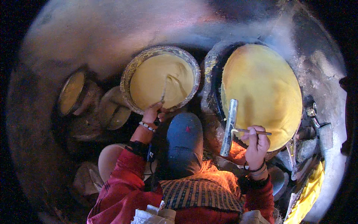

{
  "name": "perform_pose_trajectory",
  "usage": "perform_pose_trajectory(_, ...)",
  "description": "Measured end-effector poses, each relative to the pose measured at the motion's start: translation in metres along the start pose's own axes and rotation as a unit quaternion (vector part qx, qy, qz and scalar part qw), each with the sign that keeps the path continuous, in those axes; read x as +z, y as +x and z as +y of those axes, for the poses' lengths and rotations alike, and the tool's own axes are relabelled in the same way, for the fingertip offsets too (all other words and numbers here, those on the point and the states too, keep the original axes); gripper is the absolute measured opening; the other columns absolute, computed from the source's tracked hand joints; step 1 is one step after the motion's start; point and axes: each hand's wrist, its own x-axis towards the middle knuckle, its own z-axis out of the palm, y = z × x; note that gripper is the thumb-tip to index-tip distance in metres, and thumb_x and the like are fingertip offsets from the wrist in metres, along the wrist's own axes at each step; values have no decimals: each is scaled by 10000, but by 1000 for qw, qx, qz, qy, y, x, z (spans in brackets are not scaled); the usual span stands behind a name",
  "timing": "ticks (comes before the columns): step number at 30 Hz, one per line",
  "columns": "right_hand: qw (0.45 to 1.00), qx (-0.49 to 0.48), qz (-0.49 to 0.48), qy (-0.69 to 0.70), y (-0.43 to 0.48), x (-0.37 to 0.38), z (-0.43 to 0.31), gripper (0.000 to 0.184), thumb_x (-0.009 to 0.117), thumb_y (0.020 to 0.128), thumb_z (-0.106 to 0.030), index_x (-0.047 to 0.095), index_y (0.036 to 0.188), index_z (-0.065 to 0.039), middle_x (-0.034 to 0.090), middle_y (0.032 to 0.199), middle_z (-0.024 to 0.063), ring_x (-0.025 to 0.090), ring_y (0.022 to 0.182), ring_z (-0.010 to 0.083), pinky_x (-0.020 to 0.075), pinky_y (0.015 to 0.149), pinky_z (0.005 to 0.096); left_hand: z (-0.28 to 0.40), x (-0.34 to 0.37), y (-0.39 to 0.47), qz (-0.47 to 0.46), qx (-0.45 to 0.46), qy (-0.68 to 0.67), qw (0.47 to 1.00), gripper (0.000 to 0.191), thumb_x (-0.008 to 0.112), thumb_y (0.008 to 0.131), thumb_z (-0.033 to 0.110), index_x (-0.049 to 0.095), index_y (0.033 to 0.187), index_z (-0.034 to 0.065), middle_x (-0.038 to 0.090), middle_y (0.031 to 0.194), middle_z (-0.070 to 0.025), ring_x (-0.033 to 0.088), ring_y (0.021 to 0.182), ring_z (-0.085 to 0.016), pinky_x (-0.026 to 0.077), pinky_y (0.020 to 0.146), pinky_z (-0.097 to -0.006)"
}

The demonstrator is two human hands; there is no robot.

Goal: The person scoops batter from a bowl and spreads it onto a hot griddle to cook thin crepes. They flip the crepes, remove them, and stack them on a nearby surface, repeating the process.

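Note:
My left hand (pixel 153 112) grips the handle of a ladle (pixel 164 91) at the near rim of a round basin (pixel 196 73). Pale yellow batter (pixel 146 81) fills much of the basin, and the ladle's lower end is sunk in it. In my right hand (pixel 256 147) is the thin wooden stick handle of a T-shaped spreader (pixel 229 127). Its metal tube head hangs over the near left edge of a large yellow flatbread (pixel 264 84). The flatbread covers most of a dark round griddle (pixel 216 79); whether the spreader touches it I cannot tell.
Fire (pixel 238 151) glows beneath the griddle's near edge, close to my right wrist. Left of the basin stand a tilted vessel (pixel 72 93) and a dim bowl (pixel 120 117). Yellow cloth or plastic (pixel 307 193) lies at lower right. My blue-clad knee (pixel 184 142) rises between both hands.

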Motion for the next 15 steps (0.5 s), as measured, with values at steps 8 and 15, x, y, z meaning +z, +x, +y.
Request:
perform_pose_trajectory(8,1000,3,-5,20,-4,13,10,108,523,954,-57,578,945,36,647,757,106,664,642,152,532,586,263,48,-45,-65,106,135,260,950,352,531,962,187,526,1275,28,519,662,-21,473,456,-129,362,374,-281)
perform_pose_trajectory(15,999,-28,-20,36,1,18,1,118,506,968,-65,581,951,25,644,751,99,663,647,146,531,584,265,72,-55,-62,66,83,339,935,372,524,967,208,512,1284,14,520,666,-28,445,445,-124,359,375,-278)
